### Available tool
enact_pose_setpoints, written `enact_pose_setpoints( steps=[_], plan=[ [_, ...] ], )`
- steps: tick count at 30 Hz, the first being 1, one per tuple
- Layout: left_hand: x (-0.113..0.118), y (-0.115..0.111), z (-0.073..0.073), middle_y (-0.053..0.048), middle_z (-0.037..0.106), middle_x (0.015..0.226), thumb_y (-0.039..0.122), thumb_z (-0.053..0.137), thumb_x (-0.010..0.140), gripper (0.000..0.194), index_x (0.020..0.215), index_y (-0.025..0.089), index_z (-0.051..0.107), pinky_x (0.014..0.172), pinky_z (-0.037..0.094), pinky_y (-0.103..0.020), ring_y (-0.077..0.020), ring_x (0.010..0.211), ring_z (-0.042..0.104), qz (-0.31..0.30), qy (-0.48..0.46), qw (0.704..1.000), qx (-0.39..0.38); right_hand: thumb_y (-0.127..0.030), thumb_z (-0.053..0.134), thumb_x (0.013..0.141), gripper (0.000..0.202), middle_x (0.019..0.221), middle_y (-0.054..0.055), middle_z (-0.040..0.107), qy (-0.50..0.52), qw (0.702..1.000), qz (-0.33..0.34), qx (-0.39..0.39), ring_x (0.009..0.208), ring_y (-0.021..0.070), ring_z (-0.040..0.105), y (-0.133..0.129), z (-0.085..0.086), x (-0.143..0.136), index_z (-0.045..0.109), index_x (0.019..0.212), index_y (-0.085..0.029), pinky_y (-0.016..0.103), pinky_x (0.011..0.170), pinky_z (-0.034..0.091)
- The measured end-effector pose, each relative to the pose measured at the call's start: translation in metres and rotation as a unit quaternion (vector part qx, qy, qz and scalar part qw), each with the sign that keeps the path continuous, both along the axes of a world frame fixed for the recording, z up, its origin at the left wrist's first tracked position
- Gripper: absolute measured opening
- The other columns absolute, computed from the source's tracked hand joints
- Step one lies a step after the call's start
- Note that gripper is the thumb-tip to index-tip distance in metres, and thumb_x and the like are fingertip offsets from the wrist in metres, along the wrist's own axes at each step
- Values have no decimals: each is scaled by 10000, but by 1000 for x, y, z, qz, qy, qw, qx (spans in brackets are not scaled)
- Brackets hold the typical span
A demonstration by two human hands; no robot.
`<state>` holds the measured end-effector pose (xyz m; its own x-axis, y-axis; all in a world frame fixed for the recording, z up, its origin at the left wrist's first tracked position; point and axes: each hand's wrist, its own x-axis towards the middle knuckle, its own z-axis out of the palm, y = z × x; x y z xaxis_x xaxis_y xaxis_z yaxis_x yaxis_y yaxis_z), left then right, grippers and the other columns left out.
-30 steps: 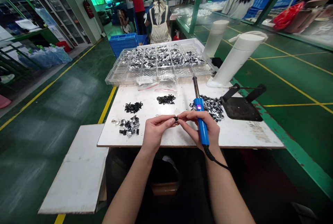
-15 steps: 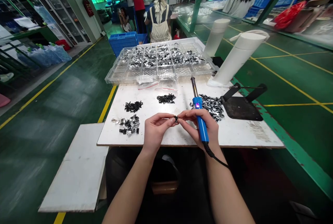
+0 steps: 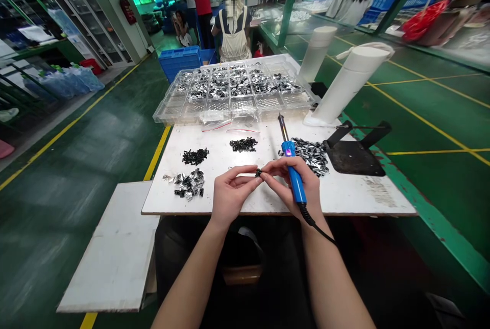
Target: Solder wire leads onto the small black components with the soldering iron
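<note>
Above the front of the white tabletop (image 3: 214,135), my left hand (image 3: 233,191) and my right hand (image 3: 293,181) meet fingertip to fingertip around a small black part (image 3: 258,172). Both hands are closed on it, and the fingers hide most of its shape. A blue soldering iron (image 3: 293,166) rests in my right hand, its metal tip pointing up and away and its cord running back over my wrist. Past my hands lie two heaps of small black pieces (image 3: 244,144), (image 3: 195,156). Silvery-black foil pieces (image 3: 189,184) lie left of my left hand.
More foil pieces (image 3: 312,155) lie beside a black metal stand (image 3: 356,158) on the right. A clear compartment tray (image 3: 168,112) with foil pieces spans the back, near plastic bags (image 3: 243,125) and white cylinders (image 3: 344,84). A lower white board (image 3: 111,252) sits left. Several people are beyond.
My hands stay together on the small black part, with slight finger movement. The soldering iron has tilted a little to the left. The rest of the scene shifts only slightly.
</note>
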<state>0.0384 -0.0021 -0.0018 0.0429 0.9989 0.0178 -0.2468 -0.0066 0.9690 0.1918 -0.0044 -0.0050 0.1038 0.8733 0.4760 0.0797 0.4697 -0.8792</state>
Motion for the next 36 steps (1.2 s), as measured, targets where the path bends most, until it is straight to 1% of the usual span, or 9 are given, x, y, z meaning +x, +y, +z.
enact_pose_setpoints(
  steps=[6,10,14,20,24,28,31,34,36],
  plan=[
    [0,2,-1,-79,780,973,215,885,695,269,951,175,812,799,624,-305,-200,858,744,-1,4,999,41,-255,787,853,195,921,18,719,5,1000,6,0,845,177,727,0,0,0,624,960,-248,319,781,636],
    [-2,2,-2,-75,746,993,198,861,730,246,972,189,816,771,619,-279,-186,895,710,-22,3,997,70,-244,776,862,178,928,17,715,2,1000,12,3,847,170,722,1,-1,1,632,966,-246,307,782,626],
    [-3,2,-3,-74,728,1005,195,841,757,238,994,195,820,787,621,-271,-171,911,694,-36,9,995,91,-228,786,847,192,920,11,705,13,1000,17,2,849,172,719,1,-2,1,634,962,-251,306,778,616],
    [-4,2,-3,-65,725,1016,180,848,747,263,1008,206,821,816,632,-284,-172,911,710,-45,3,996,80,-224,795,835,201,919,11,703,16,1000,19,-3,845,177,719,1,-1,1,639,958,-256,314,770,617],
    [-3,2,-3,-65,731,1009,175,853,736,256,990,199,824,825,635,-285,-171,904,716,-39,0,996,74,-255,788,843,194,921,16,707,12,1000,19,-6,850,181,721,1,-1,1,636,963,-250,323,767,619],
    [-2,1,-2,-67,733,1014,171,852,734,257,989,189,822,830,639,-289,-169,899,720,-31,1,997,70,-264,800,835,236,916,19,739,15,1000,8,-10,859,187,739,2,-4,0,619,985,-240,323,765,615],
    [-2,0,-2,-60,727,999,172,857,726,260,984,180,821,837,640,-287,-163,885,721,-21,5,998,63,-324,711,917,209,890,39,783,74,997,-20,5,785,196,759,-1,-1,1,573,1046,-233,322,686,606],
    [-2,0,-1,-57,723,994,170,855,727,249,973,176,820,844,641,-283,-163,876,732,-19,11,998,59,-370,625,975,215,851,52,800,141,988,-54,22,646,210,754,-8,13,7,566,1123,-226,309,534,583],
    [-2,-1,0,-59,724,997,166,848,733,235,966,172,819,853,643,-290,-168,876,740,-22,12,998,62,-364,599,991,294,762,26,779,153,979,-119,54,500,192,703,-16,26,13,600,1246,-217,286,421,537]
  ],
)
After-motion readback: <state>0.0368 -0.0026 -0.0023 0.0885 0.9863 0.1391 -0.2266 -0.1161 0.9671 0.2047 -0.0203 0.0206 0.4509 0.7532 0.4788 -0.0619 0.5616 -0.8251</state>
